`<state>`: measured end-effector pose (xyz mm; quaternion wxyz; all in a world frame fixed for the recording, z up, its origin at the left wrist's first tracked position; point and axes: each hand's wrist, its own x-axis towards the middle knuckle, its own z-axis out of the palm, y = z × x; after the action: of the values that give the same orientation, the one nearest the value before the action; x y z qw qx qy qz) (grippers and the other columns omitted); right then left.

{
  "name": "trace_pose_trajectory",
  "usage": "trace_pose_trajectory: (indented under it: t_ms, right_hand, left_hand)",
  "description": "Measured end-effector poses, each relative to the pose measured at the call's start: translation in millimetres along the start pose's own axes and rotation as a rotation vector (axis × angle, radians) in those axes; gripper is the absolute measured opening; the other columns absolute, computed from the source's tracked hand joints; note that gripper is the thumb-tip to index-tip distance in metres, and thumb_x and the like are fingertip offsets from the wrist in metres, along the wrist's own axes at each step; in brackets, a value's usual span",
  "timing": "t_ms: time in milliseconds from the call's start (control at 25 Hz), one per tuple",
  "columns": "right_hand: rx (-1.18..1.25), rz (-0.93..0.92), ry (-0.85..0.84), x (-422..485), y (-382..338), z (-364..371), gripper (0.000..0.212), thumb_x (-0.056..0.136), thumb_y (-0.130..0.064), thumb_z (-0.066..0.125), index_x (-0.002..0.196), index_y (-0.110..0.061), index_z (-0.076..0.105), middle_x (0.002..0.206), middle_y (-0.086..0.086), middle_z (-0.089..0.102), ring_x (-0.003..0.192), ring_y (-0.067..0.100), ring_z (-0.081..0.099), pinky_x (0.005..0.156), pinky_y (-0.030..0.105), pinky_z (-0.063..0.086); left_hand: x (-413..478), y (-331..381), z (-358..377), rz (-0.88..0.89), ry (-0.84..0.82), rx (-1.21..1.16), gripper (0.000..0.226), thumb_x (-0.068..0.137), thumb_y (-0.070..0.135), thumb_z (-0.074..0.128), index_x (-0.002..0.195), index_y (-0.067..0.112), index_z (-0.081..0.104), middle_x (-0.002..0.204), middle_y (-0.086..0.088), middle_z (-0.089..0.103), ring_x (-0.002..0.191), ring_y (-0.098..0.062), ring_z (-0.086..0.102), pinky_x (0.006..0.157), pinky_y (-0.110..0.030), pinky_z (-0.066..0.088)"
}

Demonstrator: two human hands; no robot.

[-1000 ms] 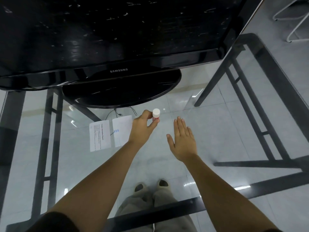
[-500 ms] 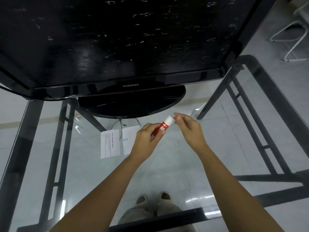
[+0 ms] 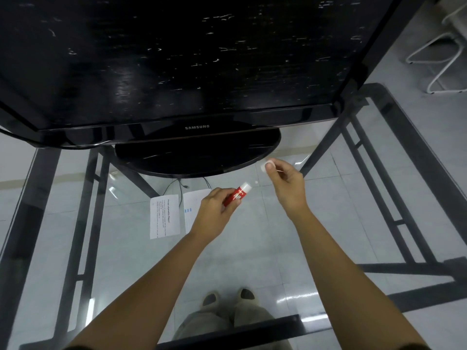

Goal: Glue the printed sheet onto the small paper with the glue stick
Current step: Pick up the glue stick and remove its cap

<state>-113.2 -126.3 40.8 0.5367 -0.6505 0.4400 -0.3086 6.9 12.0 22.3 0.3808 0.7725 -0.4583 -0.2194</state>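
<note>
Pinching the red glue stick (image 3: 237,197) in my left grip (image 3: 214,213), I'm holding its white cap (image 3: 263,168) aside in my right grip (image 3: 286,184), exposing the tip; the white printed sheet (image 3: 164,215) and small white paper (image 3: 192,208) are lying left of the stick on the glass counter (image 3: 252,253).

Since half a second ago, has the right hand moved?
Yes. The right hand has pulled the cap off the glue stick, moving rightward toward the table leg.

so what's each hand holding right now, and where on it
The left hand grips the glue stick around its red lower body. The right hand pinches the white cap at its fingertips.
</note>
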Motion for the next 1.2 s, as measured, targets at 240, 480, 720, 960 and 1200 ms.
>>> trace_pose_trajectory:
  t_ms: [240,480,720,960,1200]
  right_hand:
    - [-0.242,-0.006,-0.106,15.4,34.2,12.3,0.042,0.083,-0.015,0.067,0.124,-0.011,0.054,0.111,0.006,0.061,0.098,0.015,0.058,0.089,0.018,0.043]
    - [-0.367,0.044,-0.140,23.0,57.8,17.8,0.046,0.083,-0.014,0.067,0.126,-0.012,0.050,0.111,0.011,0.065,0.101,0.023,0.060,0.093,0.028,0.044]
    - [-0.424,0.029,-0.148,23.5,68.7,19.3,0.047,0.083,-0.012,0.067,0.126,-0.010,0.050,0.119,0.012,0.062,0.107,0.024,0.059,0.098,0.034,0.045]
    - [-0.430,0.026,-0.184,25.7,67.5,13.7,0.056,0.079,-0.013,0.072,0.129,-0.012,0.047,0.129,0.010,0.055,0.111,0.024,0.057,0.098,0.035,0.045]
    - [-0.288,-0.066,-0.048,4.8,15.6,9.0,0.036,0.083,-0.029,0.066,0.116,-0.017,0.059,0.105,-0.003,0.061,0.088,0.007,0.059,0.079,0.016,0.047]
  left_hand:
    - [1.2,-2.8,-2.8,-0.006,0.009,-0.012,0.032,0.088,0.030,0.059,0.115,0.014,0.059,0.095,0.006,0.055,0.081,-0.005,0.051,0.070,0.001,0.036]
    - [4.3,-8.0,-13.4,-0.057,0.033,-0.035,0.033,0.088,0.030,0.059,0.117,0.015,0.058,0.098,0.008,0.054,0.085,-0.004,0.051,0.072,0.003,0.036]
    - [1.5,-11.0,-12.6,-0.071,0.051,-0.047,0.032,0.087,0.031,0.060,0.115,0.017,0.059,0.097,0.008,0.055,0.083,0.001,0.051,0.071,0.004,0.035]
    - [-2.7,-12.3,-13.8,-0.103,0.046,-0.048,0.034,0.087,0.033,0.059,0.117,0.017,0.058,0.100,0.009,0.054,0.086,-0.004,0.052,0.071,0.005,0.034]
    - [-0.2,7.4,-33.4,-0.178,0.133,-0.312,0.036,0.079,0.030,0.069,0.105,0.036,0.045,0.095,0.012,0.060,0.087,-0.003,0.061,0.070,-0.003,0.044]
